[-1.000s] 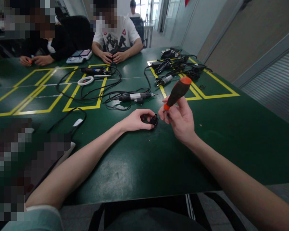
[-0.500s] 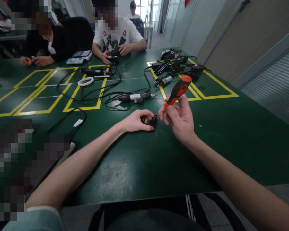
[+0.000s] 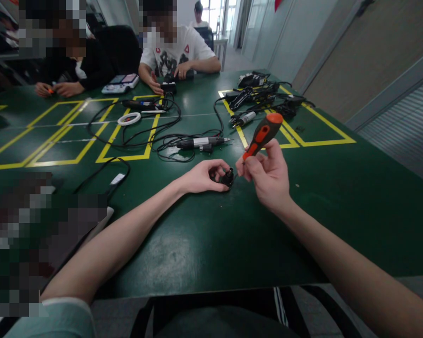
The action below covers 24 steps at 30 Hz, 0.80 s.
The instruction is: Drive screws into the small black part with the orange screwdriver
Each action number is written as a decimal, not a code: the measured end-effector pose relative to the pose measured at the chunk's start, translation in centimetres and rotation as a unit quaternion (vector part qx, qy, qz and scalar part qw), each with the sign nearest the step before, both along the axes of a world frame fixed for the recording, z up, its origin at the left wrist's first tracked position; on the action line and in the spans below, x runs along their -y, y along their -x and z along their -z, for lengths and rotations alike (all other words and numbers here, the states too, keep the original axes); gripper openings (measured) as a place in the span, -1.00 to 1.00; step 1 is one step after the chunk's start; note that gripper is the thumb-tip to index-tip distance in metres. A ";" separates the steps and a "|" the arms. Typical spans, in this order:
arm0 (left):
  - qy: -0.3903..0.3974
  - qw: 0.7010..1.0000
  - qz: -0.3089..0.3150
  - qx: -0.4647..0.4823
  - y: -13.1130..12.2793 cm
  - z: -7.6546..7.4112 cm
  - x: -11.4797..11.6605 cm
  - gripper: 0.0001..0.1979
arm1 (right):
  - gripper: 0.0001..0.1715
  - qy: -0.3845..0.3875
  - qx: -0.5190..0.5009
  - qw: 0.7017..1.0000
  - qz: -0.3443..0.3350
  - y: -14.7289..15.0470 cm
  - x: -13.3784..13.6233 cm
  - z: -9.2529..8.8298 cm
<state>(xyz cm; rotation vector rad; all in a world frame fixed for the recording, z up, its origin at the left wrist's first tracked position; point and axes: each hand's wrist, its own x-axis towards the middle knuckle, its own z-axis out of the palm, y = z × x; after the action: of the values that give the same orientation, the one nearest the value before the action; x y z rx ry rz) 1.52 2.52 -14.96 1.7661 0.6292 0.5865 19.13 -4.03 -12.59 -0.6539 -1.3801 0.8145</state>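
My left hand (image 3: 207, 176) rests on the green table with thumb and fingers curled round a small black part (image 3: 227, 177), which has a short round stub pointing up. Its exact kind I cannot make out. To the right, my right hand (image 3: 268, 173) grips a screwdriver (image 3: 264, 134) with an orange and black handle. The handle leans up and away to the right, and its lower end points toward the black part. My fingers hide most of the shaft, so I cannot tell whether the tip touches the part.
Beyond my hands lies a pen-shaped electric tool (image 3: 197, 143) with its cable. Further off are a white ring (image 3: 129, 119), another dark tool (image 3: 141, 104) and a heap of black tools and cables (image 3: 257, 96). Two people sit across the green table (image 3: 183, 253).
The whole view has shifted slightly to the right. The screwdriver handle has turned a little in my right hand. My left hand keeps its hold on the black part.
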 end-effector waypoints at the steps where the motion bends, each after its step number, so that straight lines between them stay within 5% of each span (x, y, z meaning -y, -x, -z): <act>1: 0.000 1.000 -0.003 -0.003 0.0 0.0 0.0 -0.63 | -0.70 0.003 0.002 1.000 0.002 0.0 0.0 0.0; 6: -0.005 1.000 -0.010 -0.016 0.0 -0.3 0.2 -0.62 | -0.54 0.032 0.025 0.999 -0.008 0.0 0.3 -0.4; 14: -0.005 1.000 -0.001 -0.019 0.1 -0.4 0.1 -0.67 | -0.73 0.010 -0.015 1.000 -0.025 0.2 0.0 0.2; 18: -0.037 0.999 -0.002 -0.027 0.2 -0.5 0.0 -0.66 | -0.57 0.035 0.018 0.999 -0.026 0.1 0.1 0.0; 24: 0.002 1.000 0.006 -0.010 0.1 -0.5 0.1 -0.67 | -0.66 0.009 -0.012 1.000 -0.015 0.2 -0.1 0.5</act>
<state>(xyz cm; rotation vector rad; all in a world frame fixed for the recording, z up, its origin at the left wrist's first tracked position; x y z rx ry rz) 1.40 2.41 -14.50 1.7718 0.6319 0.5593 18.93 -3.89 -13.11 -0.6364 -1.3643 0.8566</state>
